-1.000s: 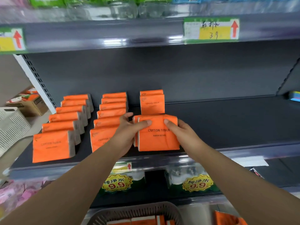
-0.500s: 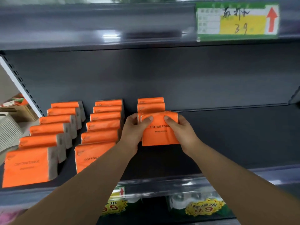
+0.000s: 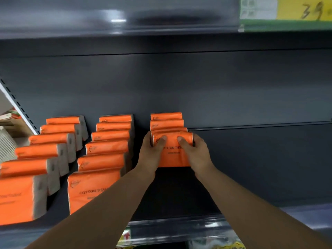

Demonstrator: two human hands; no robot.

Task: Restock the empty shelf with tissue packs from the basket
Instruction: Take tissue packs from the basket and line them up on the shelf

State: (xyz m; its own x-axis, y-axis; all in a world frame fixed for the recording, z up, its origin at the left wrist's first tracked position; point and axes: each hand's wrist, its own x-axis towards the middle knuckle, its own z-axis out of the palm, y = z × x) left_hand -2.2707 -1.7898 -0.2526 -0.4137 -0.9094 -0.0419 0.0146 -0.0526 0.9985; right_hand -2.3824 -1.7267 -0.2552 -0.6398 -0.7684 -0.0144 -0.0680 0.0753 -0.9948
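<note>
1. Risk, toppling: the tissue pack (image 3: 173, 151) in my hands stands upright at the front of the third row (image 3: 167, 123) on the shelf (image 3: 251, 168). If I let go while it leans forward, I judge it would tip face-down toward the shelf edge, since nothing stands in front of it.

2. Risk, knock-on: pushing too hard backward could shove the packs behind it against the back panel (image 3: 215, 90) and skew the row. The wrapper looks soft and slick, so a squeeze may also buckle it.

3. Risk, neighbour: my left hand (image 3: 150, 153) sits in the gap beside the middle row (image 3: 109, 150). Pulling it out carelessly could clip those packs; the gap looks narrow.

4. Grip state: both hands are curled closed around the pack's upper corners. Left thumb (image 3: 161, 141) lies flat on the front face, upper left; right thumb (image 3: 182, 141) on the front face, upper right. The other fingers wrap round the sides and back, mostly hidden.

5. Right hand (image 3: 197, 151) covers the pack's right edge; the printed lettering shows between my thumbs.

6. Position: the pack touches, or nearly touches, the one behind it; I cannot tell which. Its base seems to rest on the shelf. The basket is out of view.
</note>
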